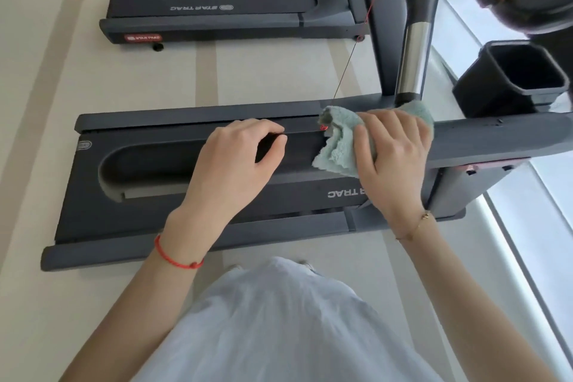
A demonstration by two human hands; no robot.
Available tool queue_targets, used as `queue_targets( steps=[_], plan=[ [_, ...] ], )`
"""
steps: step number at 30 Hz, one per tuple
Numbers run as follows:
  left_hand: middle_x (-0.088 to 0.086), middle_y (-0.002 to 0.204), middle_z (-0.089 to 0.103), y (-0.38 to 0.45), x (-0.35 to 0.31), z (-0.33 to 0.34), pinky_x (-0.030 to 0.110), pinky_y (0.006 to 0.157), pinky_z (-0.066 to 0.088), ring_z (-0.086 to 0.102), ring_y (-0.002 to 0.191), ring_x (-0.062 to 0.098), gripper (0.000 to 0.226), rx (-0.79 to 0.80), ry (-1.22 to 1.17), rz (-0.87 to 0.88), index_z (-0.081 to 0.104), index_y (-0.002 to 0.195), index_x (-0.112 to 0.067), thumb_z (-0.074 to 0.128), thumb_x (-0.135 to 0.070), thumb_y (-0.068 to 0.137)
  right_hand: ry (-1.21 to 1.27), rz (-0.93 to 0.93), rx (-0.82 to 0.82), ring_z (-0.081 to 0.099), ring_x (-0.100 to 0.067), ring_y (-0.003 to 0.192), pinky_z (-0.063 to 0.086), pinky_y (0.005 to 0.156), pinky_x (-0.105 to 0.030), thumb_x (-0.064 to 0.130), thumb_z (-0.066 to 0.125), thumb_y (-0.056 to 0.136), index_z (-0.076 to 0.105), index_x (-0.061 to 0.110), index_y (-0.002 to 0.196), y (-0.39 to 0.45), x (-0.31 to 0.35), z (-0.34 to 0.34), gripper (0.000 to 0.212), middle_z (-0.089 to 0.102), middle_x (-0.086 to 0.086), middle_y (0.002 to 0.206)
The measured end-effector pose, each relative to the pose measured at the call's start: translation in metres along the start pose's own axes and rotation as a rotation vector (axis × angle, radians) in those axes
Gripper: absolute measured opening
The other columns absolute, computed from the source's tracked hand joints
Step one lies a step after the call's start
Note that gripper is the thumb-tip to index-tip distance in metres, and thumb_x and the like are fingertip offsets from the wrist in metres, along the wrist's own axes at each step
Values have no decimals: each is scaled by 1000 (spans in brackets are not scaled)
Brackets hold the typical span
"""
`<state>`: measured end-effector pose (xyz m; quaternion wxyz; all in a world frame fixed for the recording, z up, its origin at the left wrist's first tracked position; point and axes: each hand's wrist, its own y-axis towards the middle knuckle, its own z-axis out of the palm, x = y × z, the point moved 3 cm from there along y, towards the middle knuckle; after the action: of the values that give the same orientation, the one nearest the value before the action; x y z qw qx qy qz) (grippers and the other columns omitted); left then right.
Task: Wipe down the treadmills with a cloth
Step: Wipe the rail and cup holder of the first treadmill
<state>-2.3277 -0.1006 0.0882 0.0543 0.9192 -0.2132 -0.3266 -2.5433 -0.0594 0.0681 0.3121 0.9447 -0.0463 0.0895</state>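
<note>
While right hand (392,158) gripped cloth (336,146) near red cord (347,68), left hand (238,158) loosely curled, empty. Risked snagging cord, yanking clip (324,127) off treadmill (186,226).

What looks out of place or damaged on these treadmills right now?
Nothing stands out. The right hand presses the cloth by the near treadmill's upright; the left hand hangs curled, holding nothing.
</note>
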Motion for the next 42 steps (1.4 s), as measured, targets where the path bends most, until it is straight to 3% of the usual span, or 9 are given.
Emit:
queue_targets(
  steps=[5, 12, 18, 23, 29, 32, 36, 39, 42],
  plan=[
    [-5, 103, 74, 7, -28, 29, 44, 91, 50, 67, 93, 19, 24, -48, 46, 5, 72, 109, -17, 55, -29, 97, 106, -337, 117, 54, -22, 120, 35, 105, -37, 34, 46, 102, 59, 19, 132, -6, -19, -7, 36, 61, 0, 128],
    [-7, 109, 72, 17, -58, 60, 38, 101, 42, 65, 98, 17, 30, -30, 62, 22, 70, 114, -18, 50, -33, 97, 2, -89, 79, 54, -21, 115, 32, 102, -38, 36, 41, 102, 64, 22, 124, 1, -90, -22, 35, 64, 4, 119],
    [-5, 103, 73, 22, -74, 75, 46, 91, 47, 66, 91, 20, 31, -57, 102, 42, 70, 111, -16, 48, -32, 97, 114, -335, 193, 52, -21, 120, 34, 104, -36, 42, 43, 102, 56, 20, 135, 0, -82, -22, 41, 60, 1, 127],
    [-12, 113, 71, 18, -73, 73, 37, 102, 40, 63, 101, 11, 34, -63, 93, 29, 70, 117, -23, 46, -39, 99, 26, -145, 104, 58, -20, 106, 34, 98, -34, 41, 39, 102, 65, 21, 122, 13, -146, -39, 38, 67, 4, 111],
    [-12, 108, 72, 17, -76, 75, 29, 98, 35, 43, 84, -4, 31, -114, 107, 9, 70, 116, -23, 48, -36, 98, 65, -265, 137, 54, -23, 116, 34, 102, -39, 43, 40, 102, 59, 22, 133, 0, -109, -27, 41, 62, 1, 123],
    [-10, 107, 72, 17, -79, 77, 40, 100, 41, 49, 84, 2, 30, -136, 84, -11, 71, 114, -22, 50, -35, 98, 69, -342, 179, 52, -25, 121, 35, 105, -39, 43, 41, 103, 54, 21, 137, 0, -134, -35, 43, 59, -1, 129],
    [-5, 102, 74, 17, -84, 82, 48, 96, 45, 46, 77, 5, 27, -184, 111, -32, 72, 110, -17, 52, -29, 98, 7, -164, 110, 56, -23, 107, 35, 98, -38, 39, 37, 103, 63, 23, 126, 12, -166, -42, 38, 65, 3, 113],
    [-4, 98, 73, 17, -85, 84, 49, 92, 47, 46, 76, 6, 25, -192, 136, -32, 72, 110, -15, 53, -27, 99, -5, -131, 84, 56, -22, 102, 35, 94, -40, 38, 38, 101, 66, 25, 119, 13, -135, -34, 36, 66, 4, 107],
    [-4, 105, 73, 20, -90, 87, 48, 93, 47, 63, 88, 14, 27, -156, 115, -13, 71, 112, -15, 52, -29, 99, 67, -213, 121, 54, -22, 111, 34, 100, -39, 42, 39, 101, 61, 25, 129, 3, -101, -25, 39, 63, 3, 118]
  ],
)
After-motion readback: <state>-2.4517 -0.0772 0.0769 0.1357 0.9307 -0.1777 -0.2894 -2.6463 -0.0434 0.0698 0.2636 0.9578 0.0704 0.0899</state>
